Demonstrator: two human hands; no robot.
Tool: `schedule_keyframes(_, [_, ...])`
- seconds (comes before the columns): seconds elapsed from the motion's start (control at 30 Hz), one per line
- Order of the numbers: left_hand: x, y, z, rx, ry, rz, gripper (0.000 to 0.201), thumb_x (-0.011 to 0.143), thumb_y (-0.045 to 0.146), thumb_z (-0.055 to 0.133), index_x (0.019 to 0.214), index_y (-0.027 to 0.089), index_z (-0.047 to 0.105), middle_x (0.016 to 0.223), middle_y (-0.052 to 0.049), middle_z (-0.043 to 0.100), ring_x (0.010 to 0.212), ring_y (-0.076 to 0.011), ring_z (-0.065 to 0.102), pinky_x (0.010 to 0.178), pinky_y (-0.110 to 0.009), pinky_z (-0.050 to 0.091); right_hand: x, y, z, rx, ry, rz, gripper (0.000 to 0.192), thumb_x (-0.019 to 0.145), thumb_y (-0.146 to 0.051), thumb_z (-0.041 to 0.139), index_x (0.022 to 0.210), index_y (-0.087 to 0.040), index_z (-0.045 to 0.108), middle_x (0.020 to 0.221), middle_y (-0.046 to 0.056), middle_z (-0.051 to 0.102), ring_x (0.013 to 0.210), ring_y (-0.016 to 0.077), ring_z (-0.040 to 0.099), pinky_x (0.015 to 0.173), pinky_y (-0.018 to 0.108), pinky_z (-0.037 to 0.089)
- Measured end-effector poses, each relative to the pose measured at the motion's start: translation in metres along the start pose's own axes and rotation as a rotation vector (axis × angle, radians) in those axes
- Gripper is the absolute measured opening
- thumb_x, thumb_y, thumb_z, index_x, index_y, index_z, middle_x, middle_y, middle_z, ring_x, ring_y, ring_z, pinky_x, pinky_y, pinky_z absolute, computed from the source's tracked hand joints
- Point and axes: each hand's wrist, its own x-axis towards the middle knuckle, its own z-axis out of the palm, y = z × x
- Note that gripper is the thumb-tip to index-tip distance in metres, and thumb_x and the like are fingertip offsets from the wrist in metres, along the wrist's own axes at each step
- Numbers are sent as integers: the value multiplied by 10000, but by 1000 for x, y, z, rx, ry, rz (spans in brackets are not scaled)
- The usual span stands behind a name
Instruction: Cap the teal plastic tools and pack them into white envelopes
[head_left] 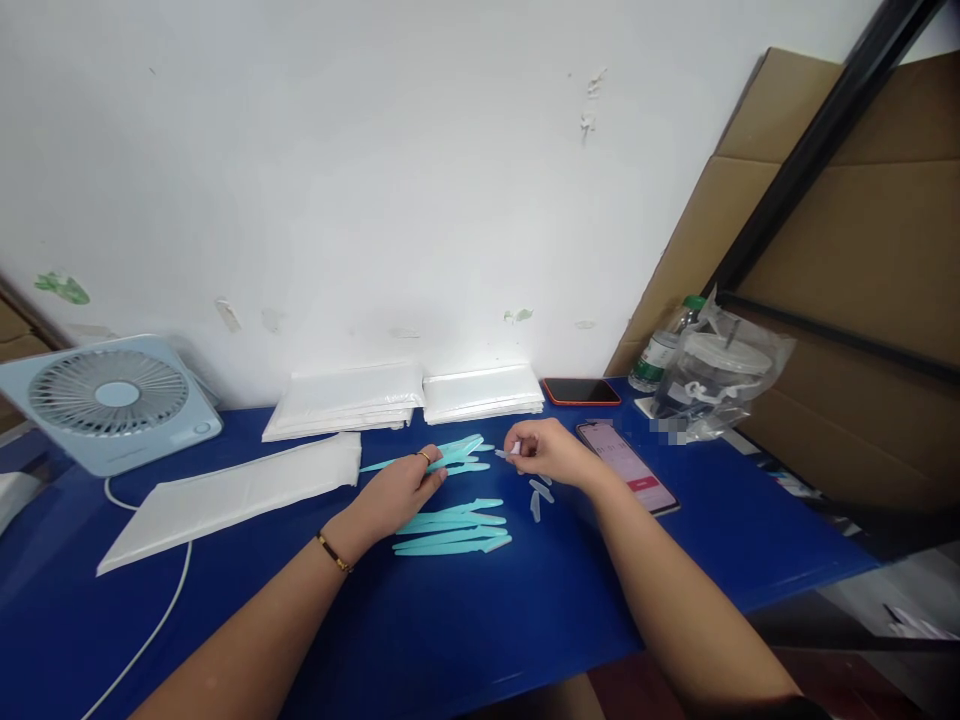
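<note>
Landmark: the blue table (465, 640). Near its middle lie teal plastic sticks in two lots: a stacked pile (454, 530) toward the near edge and a looser fan (457, 455) behind it, closer to the wall. Left hand (397, 492) rests on the table between the two lots, fingers drawn together and bent over the near ends of the fanned sticks; whether they actually pinch one cannot be made out. Right hand (544, 452) hovers just right of the fan, thumb and forefinger pinched on a small pale cap (514, 449); a few more clear caps (538, 495) lie on the table just below that hand. Judgement: sticks look thin, light, fairly stiff but flexible along their length, smooth enough to slide on the tabletop; best taken at the broader handle end, edge-on between thumb and finger. Caps tiny, light, easily flicked away; fingertip pinch only. Toward the wall: white flat packs (409, 395); right of the hands, two phones (626, 465); far left, a fan (109, 400).
</note>
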Motion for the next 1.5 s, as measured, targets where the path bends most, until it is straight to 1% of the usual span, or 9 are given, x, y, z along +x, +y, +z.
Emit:
schedule_keyframes(0.13, [1,-2,-2,65,-42,11,377,923,456,268,795,207,520,713,-16,584,656,-174,550,587,-261,354,2,-6,2,-116,163,-188,62,744,-141,581,756,-171,634,738,21,604,622,108,558,568,206,431])
schedule_keyframes(0.3, [-1,1,-6,-12,-51,16,474,940,445,198,853,223,609,791,-13,637,731,-164,579,658,-257,386,3,-13,4,-175,177,-307,129,760,-102,534,719,-179,629,767,28,588,686,121,556,604,213,431])
schedule_keyframes(0.77, [3,10,-2,-16,-80,93,440,946,405,219,891,221,615,863,-17,650,767,-162,585,693,-267,413,7,-19,23,-136,75,-319,144,805,-123,529,761,-191,648,805,32,623,721,129,583,611,216,442])
schedule_keyframes(0.9, [5,-6,-6,111,109,74,363,912,412,351,1109,204,573,1042,-75,615,991,-222,541,848,-330,414,9,-12,28,-198,62,-302,121,794,-129,569,771,-194,668,776,22,627,689,123,579,596,209,429])
schedule_keyframes(0.97, [5,-18,-11,204,182,15,337,886,366,415,1129,189,567,1085,-97,594,1062,-250,500,892,-364,395,11,-8,30,-207,52,-291,109,782,-123,591,756,-190,673,761,16,629,670,118,578,589,206,424])
schedule_keyframes(1.17, [3,-39,-23,339,76,-134,162,813,282,490,896,210,609,909,-52,637,870,-221,572,744,-326,410,11,-2,30,-143,16,-191,70,773,-171,632,816,-187,685,802,24,620,649,114,577,587,215,442])
schedule_keyframes(1.23, [4,-38,-23,310,71,-122,141,808,278,487,851,216,606,865,-35,640,828,-202,576,705,-302,406,10,0,27,-120,34,-139,209,739,-240,682,944,-200,673,909,38,605,648,112,567,596,235,462])
schedule_keyframes(1.4, [11,-33,-12,133,77,-27,197,823,307,470,921,222,619,920,-38,637,855,-193,572,746,-302,440,14,3,28,-103,20,19,792,556,-430,799,1258,-208,508,1155,98,479,671,119,544,620,299,506])
schedule_keyframes(1.5, [12,-29,-4,25,115,47,349,857,397,452,1141,225,560,1178,-68,566,1073,-227,510,919,-358,415,17,4,31,-47,-12,59,836,546,-429,802,1279,-185,486,1146,103,471,687,124,553,629,300,516])
